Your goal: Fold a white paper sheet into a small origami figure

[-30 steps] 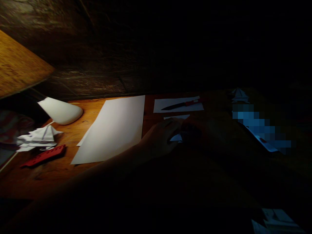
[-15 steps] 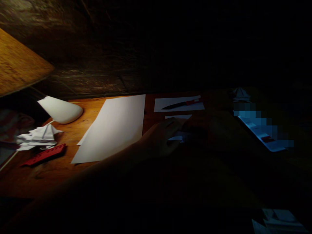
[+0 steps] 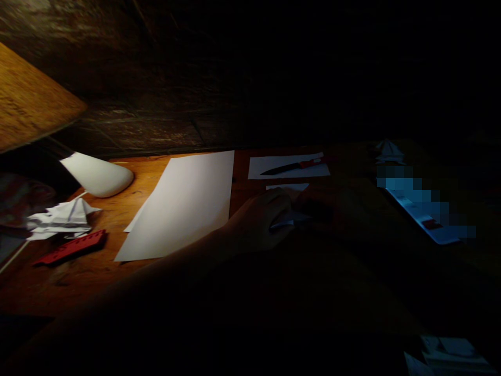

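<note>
The scene is very dark. My left hand [image 3: 258, 219] lies on the wooden desk [image 3: 129, 183] with its fingers curled onto a small folded piece of white paper [image 3: 284, 223]. My right hand [image 3: 332, 206] sits just right of it in deep shadow, fingers bent toward the same paper; its grip is hard to make out. A large white sheet [image 3: 188, 201] lies left of my left hand. Beyond my hands a red-handled knife [image 3: 291, 167] rests on a smaller white sheet [image 3: 289, 166].
A white lamp base [image 3: 97, 175] and an orange lampshade [image 3: 27, 104] stand at the far left. Folded paper figures [image 3: 62, 216] and a red ruler [image 3: 70, 248] lie at left. Another paper figure [image 3: 387, 151] and a lit screen [image 3: 426, 214] are at right. Papers [image 3: 446, 355] show at bottom right.
Both hands have closed in slightly over the small folded paper, so less of it shows. The camera view drifted a little; nothing else on the desk moved.
</note>
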Demonstrator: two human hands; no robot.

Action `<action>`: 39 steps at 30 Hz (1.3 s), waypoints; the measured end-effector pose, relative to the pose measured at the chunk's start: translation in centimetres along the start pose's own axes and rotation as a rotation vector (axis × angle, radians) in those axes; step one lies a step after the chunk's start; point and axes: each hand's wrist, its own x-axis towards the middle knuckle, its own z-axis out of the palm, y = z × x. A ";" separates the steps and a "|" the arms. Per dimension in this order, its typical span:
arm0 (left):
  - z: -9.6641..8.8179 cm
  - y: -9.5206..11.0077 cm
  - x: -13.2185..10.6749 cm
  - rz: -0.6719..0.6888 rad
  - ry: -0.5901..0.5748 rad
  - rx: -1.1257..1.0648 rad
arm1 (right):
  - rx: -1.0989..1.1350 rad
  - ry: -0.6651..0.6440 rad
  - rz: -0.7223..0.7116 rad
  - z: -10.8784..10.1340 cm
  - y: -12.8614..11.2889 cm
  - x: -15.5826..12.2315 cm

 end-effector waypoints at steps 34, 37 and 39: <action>-0.1 -0.1 -0.1 0.049 -0.014 -0.047 | -0.005 -0.023 -0.054 0.6 0.3 0.0; -0.3 -0.3 -0.1 0.061 -0.011 -0.058 | 0.002 -0.036 -0.069 0.4 0.4 0.0; -0.5 -0.6 -0.2 0.078 -0.028 -0.063 | 0.024 -0.052 -0.084 0.2 0.5 0.0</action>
